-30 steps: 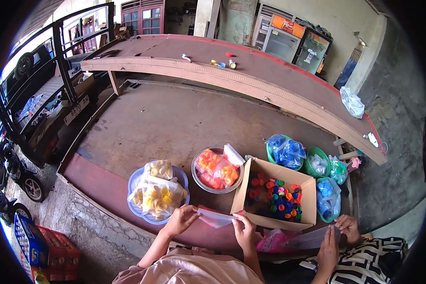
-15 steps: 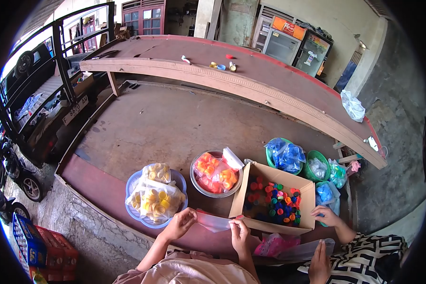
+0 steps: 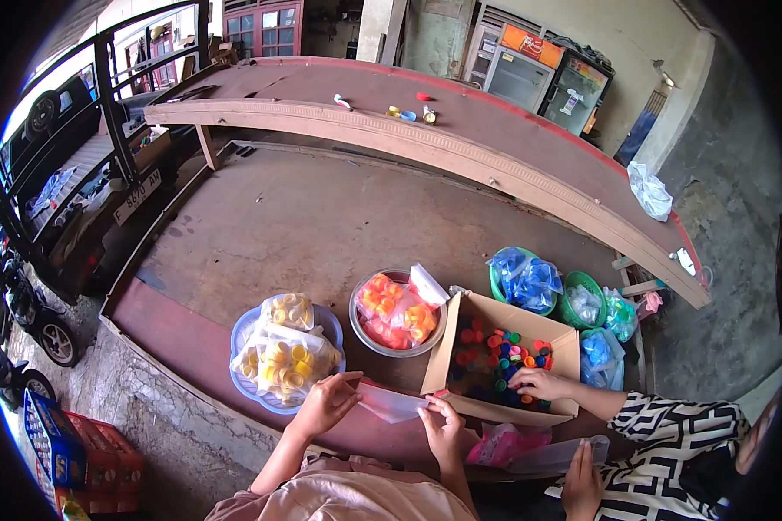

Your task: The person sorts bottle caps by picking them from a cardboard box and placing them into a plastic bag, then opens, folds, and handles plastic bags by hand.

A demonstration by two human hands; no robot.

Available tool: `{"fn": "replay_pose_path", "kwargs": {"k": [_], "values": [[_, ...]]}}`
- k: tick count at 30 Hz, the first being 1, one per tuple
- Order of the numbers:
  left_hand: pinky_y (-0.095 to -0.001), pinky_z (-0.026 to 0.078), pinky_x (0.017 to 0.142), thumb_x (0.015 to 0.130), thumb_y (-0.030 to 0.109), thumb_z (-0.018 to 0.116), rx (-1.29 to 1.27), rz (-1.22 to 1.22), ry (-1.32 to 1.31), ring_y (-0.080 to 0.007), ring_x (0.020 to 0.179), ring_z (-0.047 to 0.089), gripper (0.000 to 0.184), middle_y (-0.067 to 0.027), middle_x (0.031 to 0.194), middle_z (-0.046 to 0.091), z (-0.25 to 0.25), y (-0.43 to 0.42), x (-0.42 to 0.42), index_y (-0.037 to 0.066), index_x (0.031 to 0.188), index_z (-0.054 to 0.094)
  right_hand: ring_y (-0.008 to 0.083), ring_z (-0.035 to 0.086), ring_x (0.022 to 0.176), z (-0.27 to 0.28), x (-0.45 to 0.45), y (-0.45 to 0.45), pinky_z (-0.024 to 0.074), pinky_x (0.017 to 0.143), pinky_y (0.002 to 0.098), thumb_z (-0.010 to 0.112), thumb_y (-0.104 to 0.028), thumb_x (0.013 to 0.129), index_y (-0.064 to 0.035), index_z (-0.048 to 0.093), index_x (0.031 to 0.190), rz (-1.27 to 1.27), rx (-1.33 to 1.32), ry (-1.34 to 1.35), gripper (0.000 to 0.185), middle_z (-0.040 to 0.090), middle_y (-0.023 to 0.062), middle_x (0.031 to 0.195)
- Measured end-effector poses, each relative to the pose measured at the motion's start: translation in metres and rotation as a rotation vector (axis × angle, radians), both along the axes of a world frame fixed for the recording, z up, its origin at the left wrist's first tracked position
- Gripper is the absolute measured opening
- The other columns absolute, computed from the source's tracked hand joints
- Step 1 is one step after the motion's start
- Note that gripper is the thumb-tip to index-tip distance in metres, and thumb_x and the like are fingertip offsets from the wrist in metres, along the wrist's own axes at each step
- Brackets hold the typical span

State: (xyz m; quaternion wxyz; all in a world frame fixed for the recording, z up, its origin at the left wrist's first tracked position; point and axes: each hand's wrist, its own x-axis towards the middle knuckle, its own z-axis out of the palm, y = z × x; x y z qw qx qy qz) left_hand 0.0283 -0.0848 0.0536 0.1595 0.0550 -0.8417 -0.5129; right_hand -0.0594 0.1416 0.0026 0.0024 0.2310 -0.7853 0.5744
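Own hands low over the near edge of the bench [image 3: 278,217], one clear bag [image 3: 391,405] stretched between them. Right hand [image 3: 444,429] pinches its right end, thumb against fingers. Left hand [image 3: 325,408] at the other end, index held out, thumb close to the bag's edge; cannot tell whether it grips. Bag looks flat, no caps seen inside; this one reads as unfilled.

Done, by the look of it: just beyond the left hand, a blue basin [image 3: 331,321] with bagged yellow caps [image 3: 287,365] and bagged cream caps [image 3: 288,311]. Ahead, between the two hands, a steel bowl [image 3: 443,335] with bagged orange caps [image 3: 382,297]. Off past the right hand, a green basket [image 3: 497,289] of bagged blue pieces [image 3: 530,278], more baskets and bags beside it. Whether each is sealed, cannot tell.

Left, as I judge it: mixed loose caps [image 3: 517,354] in a cardboard box [image 3: 440,352], ahead and right of the right hand. Plenty there, red, blue, green, none bagged. Co-worker's hand [image 3: 537,384] is in among them; the co-worker's other hand [image 3: 582,491] is at another clear bag [image 3: 543,458], right of own hands. Overall: part-way, a good share bagged.
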Motion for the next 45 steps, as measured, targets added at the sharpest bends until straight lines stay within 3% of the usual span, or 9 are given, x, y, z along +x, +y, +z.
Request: {"fn": "replay_pose_path", "kwargs": {"k": [3,12,18,25,33,35,39,40,45], "values": [[-0.0326,0.049,0.072,0.079,0.011,0.065,0.051,0.034,-0.089,-0.0244,0.076,0.064,0.030,-0.0111,0.078,0.065,0.009,0.002,0.003,0.001,0.106,0.055,0.0141,0.062,0.074,0.008,0.002,-0.002,0.0462,0.071,0.0260,0.066,-0.005,0.078,0.0021,0.054,0.105,-0.014,0.012,0.018,0.031,0.065,0.0110,0.077],[-0.0265,0.048,0.066,0.079,0.007,0.066,0.113,0.043,-0.069,-0.0110,0.075,0.058,0.017,-0.0041,0.078,0.058,-0.003,0.000,0.004,0.002,0.083,0.051,0.0157,0.062,0.076,0.011,0.014,-0.006,0.0452,0.076,0.0276,0.067,-0.006,0.077,0.0026,0.052,0.107,-0.006,-0.028,-0.114,0.035,0.065,0.0107,0.076],[-0.0273,0.044,0.060,0.079,0.011,0.067,0.171,0.071,0.026,-0.0145,0.065,0.057,0.019,-0.0091,0.074,0.060,-0.002,0.001,0.004,0.000,0.083,0.052,0.0142,0.062,0.075,0.021,0.010,-0.005,0.0455,0.073,0.0256,0.066,-0.005,0.078,0.0023,0.053,0.107,-0.009,-0.042,-0.059,0.033,0.065,0.0105,0.075],[-0.0262,0.042,0.056,0.081,0.005,0.064,0.157,0.093,0.111,-0.0120,0.062,0.053,0.014,-0.0068,0.072,0.057,0.029,0.006,0.006,0.001,0.082,0.050,0.0119,0.059,0.072,0.066,0.006,-0.010,0.0446,0.073,0.0246,0.064,-0.002,0.079,0.0017,0.054,0.099,-0.003,-0.219,-0.014,0.023,0.063,0.0091,0.076],[-0.0237,0.040,0.061,0.081,0.004,0.063,0.154,0.126,0.099,-0.0082,0.065,0.048,0.012,-0.0022,0.073,0.054,0.029,-0.001,-0.005,0.002,0.083,0.051,0.0118,0.058,0.070,0.071,-0.008,-0.020,0.0451,0.068,0.0252,0.064,-0.001,0.079,0.0000,0.055,0.093,-0.027,-0.096,0.160,0.017,0.061,0.0061,0.073],[-0.0255,0.041,0.060,0.080,0.002,0.062,0.133,0.130,0.105,-0.0116,0.064,0.050,0.010,-0.0042,0.073,0.056,0.031,-0.001,-0.005,0.001,0.083,0.053,0.0122,0.058,0.069,0.071,-0.009,-0.020,0.0452,0.067,0.0251,0.064,-0.001,0.078,-0.0001,0.055,0.091,-0.062,-0.088,0.197,0.015,0.061,0.0064,0.073],[-0.0275,0.043,0.061,0.081,0.003,0.061,0.094,0.078,0.120,-0.0155,0.066,0.054,0.008,-0.0066,0.074,0.058,0.018,-0.002,-0.005,0.001,0.083,0.054,0.0192,0.061,0.069,0.053,-0.007,-0.014,0.0466,0.067,0.0284,0.062,0.000,0.078,-0.0016,0.057,0.085,0.006,0.019,0.352,0.009,0.060,0.0096,0.073],[-0.0284,0.045,0.062,0.082,0.004,0.060,0.060,0.051,0.069,-0.0175,0.068,0.057,0.007,-0.0083,0.077,0.060,0.013,-0.003,-0.003,0.002,0.087,0.056,0.0264,0.058,0.072,0.052,-0.002,-0.013,0.0440,0.071,0.0347,0.063,-0.002,0.075,-0.0042,0.060,0.084,0.016,0.051,0.320,0.010,0.061,0.0092,0.078],[-0.0267,0.045,0.063,0.083,0.004,0.058,0.095,0.025,-0.041,-0.0158,0.071,0.059,0.006,-0.0079,0.081,0.063,-0.002,0.003,0.005,0.002,0.089,0.059,0.0250,0.060,0.074,0.041,0.009,-0.005,0.0438,0.070,0.0339,0.062,-0.004,0.076,-0.0049,0.063,0.083,0.043,0.114,0.255,0.007,0.063,0.0082,0.078]]}}
